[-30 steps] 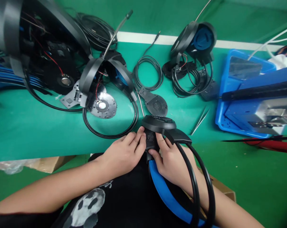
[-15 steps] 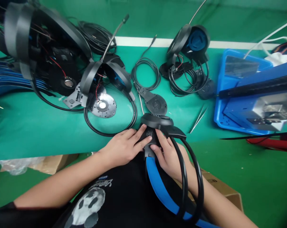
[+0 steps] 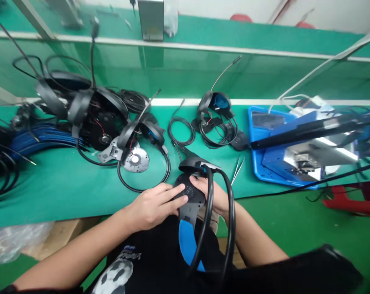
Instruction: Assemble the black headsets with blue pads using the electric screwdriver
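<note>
A black headset with a blue inner headband strip is held at the table's front edge, near my body. My left hand grips its round, perforated ear-cup plate from the left, fingers lying over the face and thumb out of sight. From the right, my right hand holds the same cup, its thumb near the plate's upper edge and the other fingers mostly hidden. Two black tubes of the headset frame arch in front of my right wrist. Another ear cup sits just above my fingers.
Partly opened headsets with loose speaker plates lie at left; another headset stands farther back. A coiled cable, tweezers and a blue tray holding a blue metal-faced device are on the green table.
The view has tilted up, bringing the back shelf into sight. The held headset has turned, so its perforated plate shows more fully; both hands remain on it.
</note>
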`<state>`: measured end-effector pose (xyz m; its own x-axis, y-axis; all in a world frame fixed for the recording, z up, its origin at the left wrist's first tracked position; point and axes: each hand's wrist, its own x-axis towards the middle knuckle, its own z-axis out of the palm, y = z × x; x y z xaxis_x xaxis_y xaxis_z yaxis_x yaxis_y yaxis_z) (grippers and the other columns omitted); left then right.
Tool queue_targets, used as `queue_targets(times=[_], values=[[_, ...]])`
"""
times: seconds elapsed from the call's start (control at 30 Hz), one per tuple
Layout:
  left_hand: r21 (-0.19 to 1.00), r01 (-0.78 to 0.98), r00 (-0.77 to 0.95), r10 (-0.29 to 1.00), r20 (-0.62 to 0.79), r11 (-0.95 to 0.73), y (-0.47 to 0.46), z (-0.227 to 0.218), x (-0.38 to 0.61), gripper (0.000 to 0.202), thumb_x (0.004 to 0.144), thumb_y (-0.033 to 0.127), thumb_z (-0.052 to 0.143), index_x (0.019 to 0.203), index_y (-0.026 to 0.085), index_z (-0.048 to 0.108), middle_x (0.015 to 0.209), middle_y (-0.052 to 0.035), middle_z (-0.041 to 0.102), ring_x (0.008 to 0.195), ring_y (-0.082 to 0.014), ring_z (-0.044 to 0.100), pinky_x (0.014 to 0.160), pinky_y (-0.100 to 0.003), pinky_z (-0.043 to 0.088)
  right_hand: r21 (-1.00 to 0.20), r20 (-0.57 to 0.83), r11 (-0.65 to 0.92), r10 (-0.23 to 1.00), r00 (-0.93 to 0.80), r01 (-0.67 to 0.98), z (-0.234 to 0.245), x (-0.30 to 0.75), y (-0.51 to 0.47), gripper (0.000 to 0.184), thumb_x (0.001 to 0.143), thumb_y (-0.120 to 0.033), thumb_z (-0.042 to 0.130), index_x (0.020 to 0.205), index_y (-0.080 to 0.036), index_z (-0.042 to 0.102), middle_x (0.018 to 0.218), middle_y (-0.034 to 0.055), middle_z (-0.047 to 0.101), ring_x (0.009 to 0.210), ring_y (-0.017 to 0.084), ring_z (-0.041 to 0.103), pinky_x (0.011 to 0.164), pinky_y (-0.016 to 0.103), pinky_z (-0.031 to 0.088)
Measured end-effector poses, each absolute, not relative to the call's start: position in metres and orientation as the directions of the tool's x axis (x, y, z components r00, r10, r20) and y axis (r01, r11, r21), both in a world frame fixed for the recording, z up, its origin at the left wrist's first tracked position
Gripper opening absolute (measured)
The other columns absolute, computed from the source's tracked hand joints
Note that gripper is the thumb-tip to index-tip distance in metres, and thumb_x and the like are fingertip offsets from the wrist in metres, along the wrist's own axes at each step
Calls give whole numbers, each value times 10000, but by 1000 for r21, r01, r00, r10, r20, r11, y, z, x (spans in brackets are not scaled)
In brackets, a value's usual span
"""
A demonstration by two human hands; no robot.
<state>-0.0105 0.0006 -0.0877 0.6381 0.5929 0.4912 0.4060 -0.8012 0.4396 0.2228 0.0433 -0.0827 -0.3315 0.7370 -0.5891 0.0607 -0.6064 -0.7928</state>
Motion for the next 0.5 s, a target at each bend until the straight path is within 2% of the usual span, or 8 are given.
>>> queue_targets(times=[0.13, 0.2, 0.3, 0.37, 0.4, 0.43, 0.47, 0.5], values=[[456, 367, 578, 583, 571, -811, 11, -73, -19, 464, 983, 130, 636, 1445, 176, 613, 1397, -206, 698, 1211, -286, 712, 1012, -458, 625, -854, -505, -519, 826, -252, 10, -77, 211, 48, 642, 705, -797, 741, 899, -186, 735, 947, 100, 783, 849, 272, 738, 847, 449, 622], [584, 342, 482, 671, 563, -736, 15, -69, -21, 500, 968, 107, 635, 1451, 238, 631, 1475, -170, 651, 1282, -280, 695, 1088, -441, 589, -894, -445, -449, 883, -148, 9, -75, 207, 50, 670, 728, -830, 691, 953, -203, 752, 1070, 116, 790, 1021, 316, 739, 1009, 504, 586], [860, 250, 229, 890, 395, -446, 18, -64, -10, 576, 907, 178, 745, 1459, 305, 640, 1550, -112, 595, 1355, -312, 649, 1172, -455, 523, -947, -321, -321, 947, 24, 24, -69, 196, 57, 733, 812, -852, 567, 1102, -204, 749, 1215, 128, 764, 1293, 344, 642, 1254, 533, 393], [973, 66, 18, 975, 222, -223, 21, -59, 10, 738, 809, 273, 872, 1495, 313, 601, 1561, -92, 591, 1414, -352, 591, 1204, -482, 489, -971, -233, -238, 966, 109, 29, -67, 183, 62, 772, 879, -831, 478, 1244, -190, 705, 1309, 136, 727, 1435, 340, 532, 1309, 525, 308], [982, -85, -45, 985, 164, -167, 23, -55, 23, 826, 750, 334, 923, 1504, 300, 585, 1560, -99, 593, 1421, -370, 581, 1192, -483, 501, -979, -195, -201, 972, 133, 29, -66, 174, 63, 772, 909, -809, 448, 1309, -187, 673, 1354, 137, 705, 1480, 333, 483, 1312, 515, 306], [951, -270, -109, 986, 123, -149, 26, -51, 35, 895, 721, 410, 939, 1520, 288, 555, 1525, -114, 624, 1388, -381, 608, 1165, -487, 524, -985, -163, -168, 976, 144, 24, -66, 165, 62, 762, 935, -783, 423, 1357, -188, 645, 1389, 139, 686, 1504, 326, 454, 1303, 503, 329], [900, -417, -148, 986, 70, -127, 30, -46, 46, 875, 743, 466, 917, 1513, 279, 546, 1471, -123, 665, 1343, -373, 645, 1147, -489, 536, -990, -137, -140, 980, 143, 15, -66, 156, 59, 748, 954, -761, 402, 1381, -190, 629, 1406, 143, 675, 1500, 323, 458, 1278, 492, 372], [846, -519, -217, 976, 14, -127, 35, -41, 56, 763, 801, 503, 863, 1465, 262, 574, 1384, -126, 719, 1270, -353, 696, 1117, -489, 555, -993, -118, -119, 984, 133, 3, -67, 148, 55, 737, 964, -746, 391, 1388, -189, 623, 1403, 153, 675, 1466, 325, 497, 1232, 487, 433]])
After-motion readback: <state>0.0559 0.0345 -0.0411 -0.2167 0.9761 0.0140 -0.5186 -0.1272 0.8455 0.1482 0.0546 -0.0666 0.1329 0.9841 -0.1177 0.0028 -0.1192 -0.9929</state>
